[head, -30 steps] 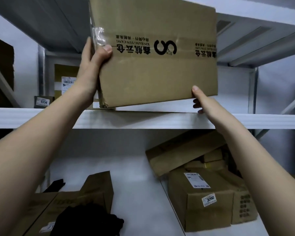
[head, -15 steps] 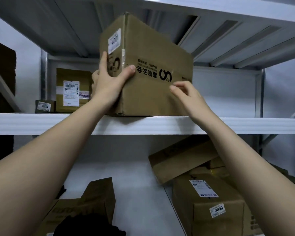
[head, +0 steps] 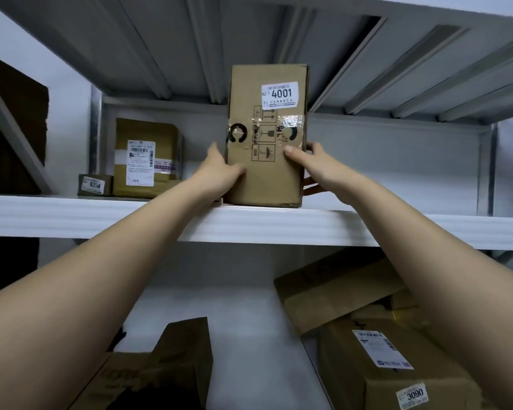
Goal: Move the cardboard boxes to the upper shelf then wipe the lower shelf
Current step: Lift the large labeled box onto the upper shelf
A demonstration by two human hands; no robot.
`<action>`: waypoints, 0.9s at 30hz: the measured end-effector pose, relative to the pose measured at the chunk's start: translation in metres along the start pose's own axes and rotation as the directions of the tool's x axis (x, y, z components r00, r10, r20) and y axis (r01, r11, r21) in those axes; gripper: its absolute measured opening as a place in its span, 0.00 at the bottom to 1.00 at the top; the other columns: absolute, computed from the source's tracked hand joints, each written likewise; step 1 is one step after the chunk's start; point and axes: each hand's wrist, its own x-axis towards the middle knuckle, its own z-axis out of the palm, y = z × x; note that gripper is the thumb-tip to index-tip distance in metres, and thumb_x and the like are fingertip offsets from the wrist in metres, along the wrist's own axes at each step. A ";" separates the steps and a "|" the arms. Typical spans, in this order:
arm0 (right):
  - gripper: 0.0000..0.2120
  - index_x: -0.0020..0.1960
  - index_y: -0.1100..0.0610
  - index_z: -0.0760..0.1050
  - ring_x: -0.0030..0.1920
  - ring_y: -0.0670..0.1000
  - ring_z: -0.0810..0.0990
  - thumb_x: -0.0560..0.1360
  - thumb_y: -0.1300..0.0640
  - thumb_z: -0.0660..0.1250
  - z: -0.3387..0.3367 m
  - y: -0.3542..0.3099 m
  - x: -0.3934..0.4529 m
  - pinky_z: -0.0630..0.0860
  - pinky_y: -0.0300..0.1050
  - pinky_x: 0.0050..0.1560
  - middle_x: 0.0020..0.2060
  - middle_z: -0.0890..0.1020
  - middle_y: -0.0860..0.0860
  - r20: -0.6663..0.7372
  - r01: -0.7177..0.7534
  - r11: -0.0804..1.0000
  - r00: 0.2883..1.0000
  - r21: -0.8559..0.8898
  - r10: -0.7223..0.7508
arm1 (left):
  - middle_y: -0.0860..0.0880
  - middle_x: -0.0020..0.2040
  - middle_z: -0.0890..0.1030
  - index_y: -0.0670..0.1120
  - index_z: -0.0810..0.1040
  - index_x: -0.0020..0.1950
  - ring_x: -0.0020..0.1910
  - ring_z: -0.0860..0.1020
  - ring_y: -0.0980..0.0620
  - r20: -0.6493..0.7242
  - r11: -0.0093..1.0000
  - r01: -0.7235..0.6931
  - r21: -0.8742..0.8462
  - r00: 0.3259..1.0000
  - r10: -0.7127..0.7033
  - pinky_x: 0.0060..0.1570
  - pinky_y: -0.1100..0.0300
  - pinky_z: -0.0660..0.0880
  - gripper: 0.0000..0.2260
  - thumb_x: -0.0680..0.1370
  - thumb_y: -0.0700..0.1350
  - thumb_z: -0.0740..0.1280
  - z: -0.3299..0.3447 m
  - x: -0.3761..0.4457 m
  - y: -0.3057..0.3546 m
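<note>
Half a second ago the big box showed its long side with the black logo, and it sat at a slant. Now the box with the 4001 sticker [head: 267, 137] stands straight up on the upper shelf [head: 367, 229], in the middle of the picture, with its narrow end facing out. Its bottom rests close to the front edge of the shelf.

Both hands have moved to the sides of the box. The left hand [head: 219, 173] grips the left edge low down, with its thumb curled across the front. The right hand [head: 317, 167] grips the right edge, its thumb pressed on the front face and its fingers wrapped round the side.

On the same shelf, in the left middle of the picture, stands a shorter box with a white label [head: 147, 158]. A tiny flat box [head: 94, 184] sits just beside it on the left.

The lower shelf [head: 243, 306] shows in the bottom half of the picture. At the lower right lies a box with a 3090 sticker [head: 391, 368]. A flatter tilted box [head: 338, 288] leans above it. At the bottom left an open brown box [head: 166, 365] sits with one flap sticking up, and something dark lies beside it that is too blurry to make out.

Gray metal ribs [head: 190, 39] of the shelf above fill the top of the picture.
</note>
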 end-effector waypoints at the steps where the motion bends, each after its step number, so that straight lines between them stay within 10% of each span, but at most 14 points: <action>1: 0.31 0.74 0.55 0.55 0.55 0.56 0.78 0.79 0.41 0.59 -0.001 0.002 0.007 0.79 0.49 0.52 0.62 0.72 0.51 0.016 -0.006 1.000 1.000 -0.017 0.006 | 0.43 0.67 0.73 0.43 0.62 0.73 0.63 0.73 0.44 0.050 0.996 0.011 0.088 0.999 -0.015 0.62 0.53 0.70 0.24 0.79 0.46 0.63 -0.003 0.002 -0.003; 8: 0.15 0.63 0.50 0.66 0.48 0.57 0.81 0.81 0.44 0.56 -0.004 0.015 0.046 0.80 0.51 0.51 0.51 0.77 0.50 0.189 -0.062 0.994 0.979 -0.086 0.077 | 0.47 0.40 0.81 0.38 0.78 0.53 0.35 0.78 0.53 0.207 0.948 0.055 0.314 0.970 -0.124 0.34 0.65 0.77 0.10 0.78 0.44 0.65 -0.011 0.030 -0.016; 12: 0.19 0.67 0.54 0.68 0.56 0.63 0.79 0.82 0.45 0.55 -0.002 0.014 0.061 0.78 0.54 0.57 0.58 0.77 0.56 0.244 -0.118 0.981 0.957 -0.156 0.154 | 0.40 0.49 0.83 0.35 0.81 0.53 0.43 0.78 0.46 0.226 0.904 0.064 0.423 0.959 -0.174 0.52 0.53 0.77 0.13 0.79 0.45 0.63 -0.010 0.047 -0.027; 27: 0.19 0.68 0.60 0.69 0.47 0.57 0.81 0.83 0.54 0.49 0.039 0.027 0.106 0.79 0.47 0.51 0.58 0.78 0.57 0.292 -0.115 0.895 0.921 -0.431 0.259 | 0.44 0.49 0.77 0.41 0.78 0.53 0.47 0.74 0.46 0.301 0.667 -0.022 0.745 0.903 -0.306 0.51 0.56 0.71 0.10 0.80 0.43 0.59 -0.007 0.091 -0.050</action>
